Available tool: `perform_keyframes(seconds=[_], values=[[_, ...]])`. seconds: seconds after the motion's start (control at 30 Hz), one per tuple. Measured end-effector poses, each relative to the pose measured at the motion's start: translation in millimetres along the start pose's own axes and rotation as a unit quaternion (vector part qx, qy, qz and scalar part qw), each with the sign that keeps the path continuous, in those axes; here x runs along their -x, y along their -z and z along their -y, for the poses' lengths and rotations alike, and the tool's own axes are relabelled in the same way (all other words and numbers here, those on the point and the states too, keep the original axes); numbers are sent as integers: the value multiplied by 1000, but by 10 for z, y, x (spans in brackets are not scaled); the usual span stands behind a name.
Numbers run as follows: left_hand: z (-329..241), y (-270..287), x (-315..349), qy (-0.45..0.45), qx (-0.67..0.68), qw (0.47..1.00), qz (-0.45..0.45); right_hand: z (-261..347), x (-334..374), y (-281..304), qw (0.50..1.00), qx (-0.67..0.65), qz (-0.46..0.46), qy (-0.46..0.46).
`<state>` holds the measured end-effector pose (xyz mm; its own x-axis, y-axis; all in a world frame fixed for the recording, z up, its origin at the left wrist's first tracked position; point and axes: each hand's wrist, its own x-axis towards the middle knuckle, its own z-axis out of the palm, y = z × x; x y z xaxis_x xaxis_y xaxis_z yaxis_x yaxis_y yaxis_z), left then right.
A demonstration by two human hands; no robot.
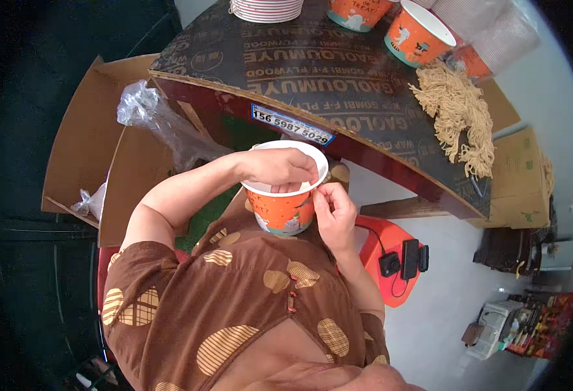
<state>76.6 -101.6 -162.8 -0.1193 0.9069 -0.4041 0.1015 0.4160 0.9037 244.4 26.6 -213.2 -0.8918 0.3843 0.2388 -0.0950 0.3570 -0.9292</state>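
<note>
- One orange pail (283, 215) with white rim, upright in the person's lap, near side of the table (325, 85); pale figures on its wall, green band at its foot.
- Two hands on it. Left hand (280, 167) crosses the rim from the left, fingers bent down inside the mouth; their tips hidden, cannot tell whether they pinch anything.
- Right hand (336, 212) at the pail's right side, just below the rim; fingers curled, thumb close to the forefinger. Cannot tell whether anything is pinched between them.
- Table, far edge: two upright pails of the same kind, a middle pail (357, 14) and a right-hand pail (420, 36). Orange patch behind the latter, perhaps one more under clear wrap.
- Far left on the table: one stack of white tubs (267, 10).
- Right end of the table: one bundle of tan cord (459, 111), one dark pen (475, 186) just nearer.
- Left of the table: one open carton (81, 130), one clear plastic bag (162, 124) draped over its edge.
- Right of the lap: one red stool (372, 260), at least two black devices (410, 259) on it.
</note>
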Motion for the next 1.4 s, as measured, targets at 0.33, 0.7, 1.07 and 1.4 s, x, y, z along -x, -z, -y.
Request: perform_keyframes(seconds=[0.33,0.7,1.07,1.4], values=[[58,33,55,-16,39,998,39,28,31,19,1000,-30,-4,2],[122,86,117,-1,52,998,23,103,118,115,999,-43,-12,-13],[140,63,136,-10,76,997,15,146,28,179,939,-280,104,-173],[255,50,111,-19,127,991,32,144,-30,173,897,-372,122,-203]])
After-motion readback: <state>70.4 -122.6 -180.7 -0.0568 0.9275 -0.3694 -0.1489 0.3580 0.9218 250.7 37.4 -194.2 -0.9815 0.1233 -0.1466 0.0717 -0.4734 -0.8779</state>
